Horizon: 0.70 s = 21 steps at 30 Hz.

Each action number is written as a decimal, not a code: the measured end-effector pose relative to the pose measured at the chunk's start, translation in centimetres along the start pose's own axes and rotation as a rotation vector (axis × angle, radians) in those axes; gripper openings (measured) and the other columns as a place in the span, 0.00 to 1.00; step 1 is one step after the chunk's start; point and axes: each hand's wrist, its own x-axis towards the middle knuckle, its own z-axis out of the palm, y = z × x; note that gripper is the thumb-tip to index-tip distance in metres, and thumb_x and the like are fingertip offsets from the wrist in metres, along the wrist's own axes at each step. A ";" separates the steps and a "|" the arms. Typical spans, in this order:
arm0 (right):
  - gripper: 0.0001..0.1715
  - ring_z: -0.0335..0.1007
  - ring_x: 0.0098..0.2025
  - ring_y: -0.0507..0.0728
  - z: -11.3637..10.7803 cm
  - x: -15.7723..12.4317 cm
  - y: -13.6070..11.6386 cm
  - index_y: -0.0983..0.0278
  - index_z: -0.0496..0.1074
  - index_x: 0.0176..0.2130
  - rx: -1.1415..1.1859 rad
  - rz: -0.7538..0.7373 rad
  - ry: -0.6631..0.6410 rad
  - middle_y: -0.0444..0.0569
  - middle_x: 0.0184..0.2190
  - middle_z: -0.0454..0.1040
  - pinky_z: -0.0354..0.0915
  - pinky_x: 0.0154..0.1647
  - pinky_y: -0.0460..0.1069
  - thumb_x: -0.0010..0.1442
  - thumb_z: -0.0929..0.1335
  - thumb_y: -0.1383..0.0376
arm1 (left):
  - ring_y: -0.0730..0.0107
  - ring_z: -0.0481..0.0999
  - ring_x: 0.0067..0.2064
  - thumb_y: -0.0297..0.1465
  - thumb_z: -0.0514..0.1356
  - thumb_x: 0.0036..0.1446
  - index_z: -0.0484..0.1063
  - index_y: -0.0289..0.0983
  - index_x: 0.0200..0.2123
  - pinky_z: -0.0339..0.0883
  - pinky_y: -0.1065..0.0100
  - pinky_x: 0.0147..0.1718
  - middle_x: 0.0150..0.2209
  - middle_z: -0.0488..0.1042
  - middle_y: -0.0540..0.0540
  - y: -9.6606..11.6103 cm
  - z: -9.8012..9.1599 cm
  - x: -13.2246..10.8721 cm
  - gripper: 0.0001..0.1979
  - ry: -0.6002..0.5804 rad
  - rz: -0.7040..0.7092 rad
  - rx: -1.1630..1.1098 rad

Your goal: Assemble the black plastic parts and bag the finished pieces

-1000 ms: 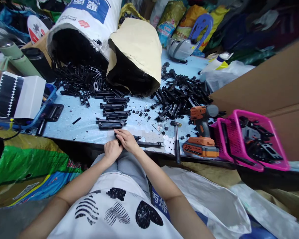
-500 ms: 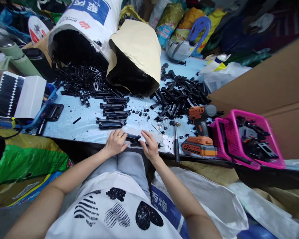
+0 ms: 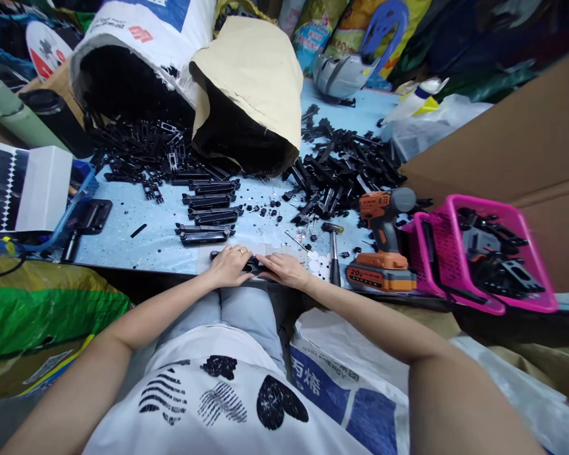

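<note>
At the table's front edge a long black plastic part point(image 3: 252, 266) lies under both hands, its ends partly covered by fingers. My left hand point(image 3: 231, 265) is closed over its left portion, a ring on one finger. My right hand point(image 3: 284, 270) comes from the right, with thumb and fingers pinched on the part's right portion. Just behind my left hand, several similar black assemblies point(image 3: 207, 234) lie in a stacked row. To the right of my right hand are small white discs point(image 3: 318, 264) and a hammer point(image 3: 334, 253).
An orange cordless drill point(image 3: 384, 243) and a pink basket point(image 3: 497, 253) of black parts stand to the right. Heaps of black parts point(image 3: 346, 167) lie before a paper sack point(image 3: 251, 69) and a white sack point(image 3: 137, 38). A blue tray point(image 3: 88, 183) sits left.
My right hand has moved in against the black part and closed on it, nearer my left hand. My left hand has shifted slightly over the part. The camera view has tilted a little.
</note>
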 end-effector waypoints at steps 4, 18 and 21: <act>0.31 0.67 0.36 0.56 -1.0 -0.3 0.1 0.65 0.67 0.54 -0.145 0.068 -0.071 0.53 0.35 0.74 0.60 0.33 0.48 0.64 0.58 0.47 | 0.54 0.68 0.48 0.41 0.57 0.58 0.62 0.32 0.52 0.59 0.60 0.43 0.46 0.70 0.36 -0.1 -0.1 -0.7 0.24 -0.010 0.044 0.042; 0.34 0.58 0.20 0.51 -8.0 0.5 -11.3 0.63 0.62 0.22 0.670 -0.261 0.175 0.45 0.16 0.60 0.54 0.23 0.47 0.64 0.51 0.44 | 0.71 0.67 0.24 0.40 0.35 0.67 0.65 0.36 0.25 0.59 0.69 0.25 0.20 0.66 0.47 6.0 -7.3 -8.1 0.27 0.424 0.234 -0.675; 0.37 0.61 0.21 0.51 -4.5 2.1 -14.6 0.61 0.61 0.22 0.942 -0.314 0.244 0.46 0.17 0.62 0.58 0.23 0.47 0.57 0.51 0.35 | 0.71 0.68 0.23 0.42 0.33 0.66 0.65 0.38 0.25 0.62 0.69 0.24 0.20 0.66 0.48 8.4 -7.6 -9.1 0.28 0.500 0.258 -0.809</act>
